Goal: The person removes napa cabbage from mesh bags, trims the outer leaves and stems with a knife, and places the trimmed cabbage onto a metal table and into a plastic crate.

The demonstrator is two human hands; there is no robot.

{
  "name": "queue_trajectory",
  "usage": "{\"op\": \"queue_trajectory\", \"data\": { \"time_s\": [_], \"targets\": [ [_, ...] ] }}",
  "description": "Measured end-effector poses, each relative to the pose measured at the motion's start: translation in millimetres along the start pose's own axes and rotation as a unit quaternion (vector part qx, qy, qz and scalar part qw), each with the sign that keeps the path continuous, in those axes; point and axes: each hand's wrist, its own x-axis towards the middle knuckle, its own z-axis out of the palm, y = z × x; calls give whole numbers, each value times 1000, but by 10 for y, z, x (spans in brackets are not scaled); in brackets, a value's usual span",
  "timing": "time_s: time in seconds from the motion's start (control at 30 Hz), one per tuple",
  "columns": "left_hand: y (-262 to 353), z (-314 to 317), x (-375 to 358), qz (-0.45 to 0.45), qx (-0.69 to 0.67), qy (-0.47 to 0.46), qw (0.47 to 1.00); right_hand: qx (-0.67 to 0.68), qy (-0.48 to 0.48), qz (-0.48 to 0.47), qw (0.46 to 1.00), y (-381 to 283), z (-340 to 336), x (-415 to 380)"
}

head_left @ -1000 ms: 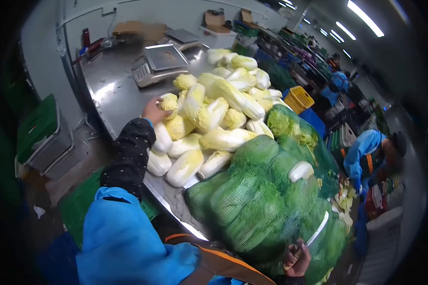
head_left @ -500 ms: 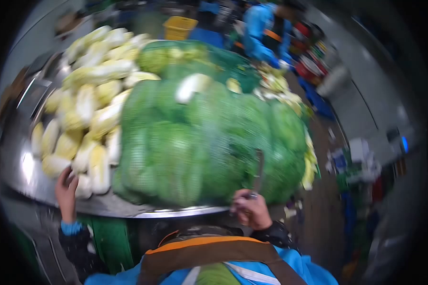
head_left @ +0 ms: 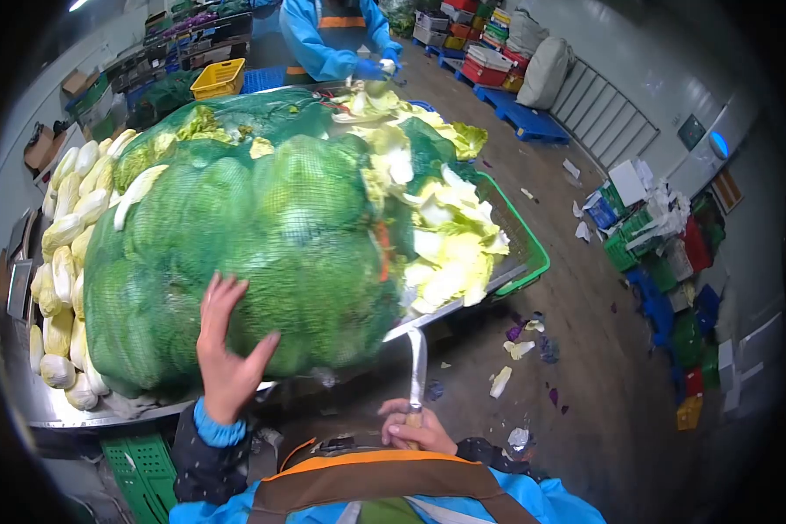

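A large green mesh sack (head_left: 297,244) packed with cabbages lies across the metal table (head_left: 162,409). My left hand (head_left: 225,349), fingers spread, is at the near face of the sack. In my right hand (head_left: 417,428) is a knife (head_left: 419,371) with a wooden handle, its blade pointing up and away just past the sack's near right corner. Trimmed napa cabbages (head_left: 64,262) are piled left of the sack. Loose outer leaves (head_left: 445,236) lie on the right end of the table, and one pale leaf (head_left: 138,194) rests on top of the sack.
Across the table a person (head_left: 336,39) in blue gloves handles a vegetable. A green crate (head_left: 533,262) sits at the table's right end, and a yellow crate (head_left: 218,79) behind it. Leaf scraps (head_left: 500,382) litter the floor. Stacked crates (head_left: 664,236) stand far right.
My view has swung right. My left hand has moved from the trimmed cabbages to the mesh sack, fingers spreading. The knife stays in my right hand, now right of the sack.
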Motion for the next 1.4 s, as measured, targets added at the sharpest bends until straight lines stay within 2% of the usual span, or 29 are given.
{"op": "queue_trajectory", "data": {
  "time_s": [0.03,0.07,0.1,0.13,0.17,0.2,0.23,0.33,0.4,0.53,0.6,0.63,0.67,0.73,0.8,0.87,0.97,1.03,1.07,1.1,1.13,1.17,1.2,1.23,1.27,1.3,1.33,1.37,1.4],
  "targets": [
    [30,233,145,-2,3,-4,1000,26,7,-14,1000,-16,-204,-97],
    [20,458,263,16,91,39,995,27,6,-6,1000,-98,-362,-174],
    [7,632,301,34,179,80,980,26,49,-24,998,-197,-500,-227],
    [-14,750,289,28,186,78,979,26,91,-43,995,-297,-620,-249],
    [-57,832,290,43,265,97,959,-47,101,-92,990,-448,-740,-195],
    [-88,880,300,59,341,115,931,-4,75,-130,989,-520,-969,-79],
    [-94,895,312,71,360,119,923,19,65,-155,986,-657,-1064,64],
    [-83,909,322,74,371,112,919,71,-21,-183,980,-905,-1325,692],
    [-78,934,329,71,379,110,916,94,-44,-159,982,-1034,-1410,1182],
    [-111,962,339,51,362,101,925,26,-55,-150,987,-933,-1807,2270],
    [-147,963,333,49,361,102,926,-88,-22,-128,988,-877,-2193,2637],
    [-152,983,343,43,359,108,926,-11,32,-109,993,-938,-2248,2699],
    [-140,1003,345,31,359,111,926,-16,29,-100,994,-1040,-2355,2785],
    [-133,1038,354,19,354,122,927,-20,46,-158,986,-1256,-2687,2841],
    [-169,1048,346,8,370,119,921,-96,65,-164,980,-1464,-3148,2923],
    [-175,1071,353,-4,358,127,925,-50,121,-188,973,-1788,-3441,2968],
    [-47,1173,419,-41,370,130,919,12,85,-118,989,-2318,-3821,3099],
    [146,1292,514,-71,391,139,907,4,96,-99,990,-2661,-4072,3188],
    [330,1457,618,-84,405,146,899,23,149,-53,987,-2794,-4330,3311],
    [569,1672,696,-103,420,154,888,-112,178,-85,974,-2743,-4920,3499],
    [798,1884,780,-122,436,165,876,-325,207,-56,921,-2775,-5519,3636],
    [959,2132,883,-106,320,148,930,-355,228,-58,905,-3053,-5625,3620],
    [1085,2437,1019,-87,199,133,967,-231,210,-66,948,-3309,-5696,3626],
    [1225,2781,1224,-134,148,90,976,-71,166,-74,981,-3538,-5639,3579],
    [1156,3104,1333,-114,125,20,985,75,92,-70,990,-3690,-5536,3539],
    [995,3490,1441,-76,100,0,992,198,-8,-55,979,-3771,-5339,3491],
    [858,3815,1656,-20,118,-64,991,305,-130,-18,943,-3749,-5103,3435],
    [714,4139,1852,-15,131,-113,985,378,-239,39,894,-3679,-4805,3376],
    [600,4396,2005,13,228,-142,963,388,-290,77,871,-3624,-4455,3319]
  ]
}}
